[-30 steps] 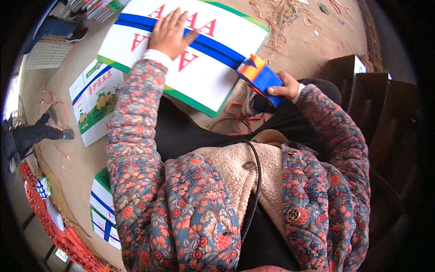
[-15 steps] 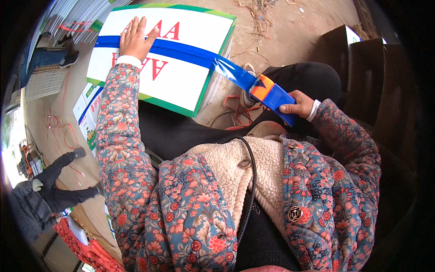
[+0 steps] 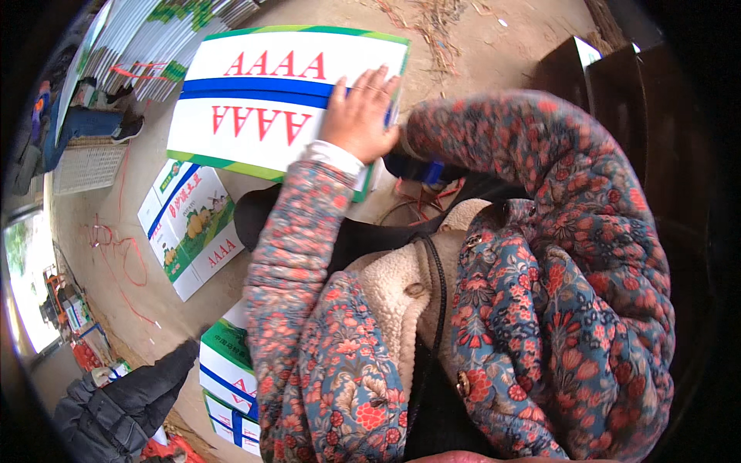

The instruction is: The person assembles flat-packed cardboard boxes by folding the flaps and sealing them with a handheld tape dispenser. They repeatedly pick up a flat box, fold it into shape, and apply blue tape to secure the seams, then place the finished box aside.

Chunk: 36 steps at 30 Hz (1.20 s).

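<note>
A white carton [image 3: 197, 131] with green edges and red lettering lies in front of me, at the upper middle. A band of blue packing tape [image 3: 255, 90] runs along its top, over the middle seam. My left hand [image 3: 363, 116] rests flat on the tape near the carton's right end, fingers spread. Bent round past that end is my right sleeve [image 3: 532, 131], in flowered cloth. My right hand is hidden beyond the carton's edge, so its fingers cannot be seen. A bit of blue [image 3: 436, 171] shows under the sleeve; I cannot tell whether it is the tape dispenser.
Printed cartons [image 3: 189, 224] stand on the floor at left, with more [image 3: 228, 370] below. A pale woven crate [image 3: 89, 167], red strings [image 3: 131, 270] and stacked cardboard [image 3: 147, 54] are farther left. Someone in a dark jacket [image 3: 116, 409] is at lower left. Brown cardboard [image 3: 617, 108] stands at right.
My left hand has slid right along the tape to the carton's end. My right hand, with the tape dispenser, has swung up and left out of sight; the stretched tape no longer shows.
</note>
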Motion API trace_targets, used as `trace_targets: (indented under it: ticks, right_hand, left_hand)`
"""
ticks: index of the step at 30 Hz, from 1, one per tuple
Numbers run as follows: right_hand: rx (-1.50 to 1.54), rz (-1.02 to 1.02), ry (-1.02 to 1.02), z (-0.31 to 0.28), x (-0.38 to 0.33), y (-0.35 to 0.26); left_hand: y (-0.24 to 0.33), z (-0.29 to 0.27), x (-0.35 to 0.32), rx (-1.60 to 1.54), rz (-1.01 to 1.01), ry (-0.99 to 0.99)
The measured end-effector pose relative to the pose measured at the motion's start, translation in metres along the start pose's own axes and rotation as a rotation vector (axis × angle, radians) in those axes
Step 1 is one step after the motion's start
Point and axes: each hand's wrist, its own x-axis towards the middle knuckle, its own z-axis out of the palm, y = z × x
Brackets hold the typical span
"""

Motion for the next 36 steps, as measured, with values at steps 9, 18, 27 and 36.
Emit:
trace_targets:
  ticks: [9,18,27,36]
  right_hand:
    - [0.801,-0.336,0.594,-0.134,-0.022,0.050]
    - [0.113,-0.633,0.702,-0.181,-0.026,-0.106]
    - [0.148,-0.951,0.392,-0.098,-0.038,-0.035]
    - [0.446,-0.665,-0.117,0.027,-0.147,0.057]
  left_hand:
    - [0.045,-0.007,0.001,0.144,-0.140,-0.141]
    - [0.025,-0.048,-0.147,-0.538,-1.009,0.829]
    - [-0.031,-0.031,-0.173,-0.801,-1.118,0.491]
    - [-0.208,-0.045,-0.109,-0.166,-0.870,0.170]
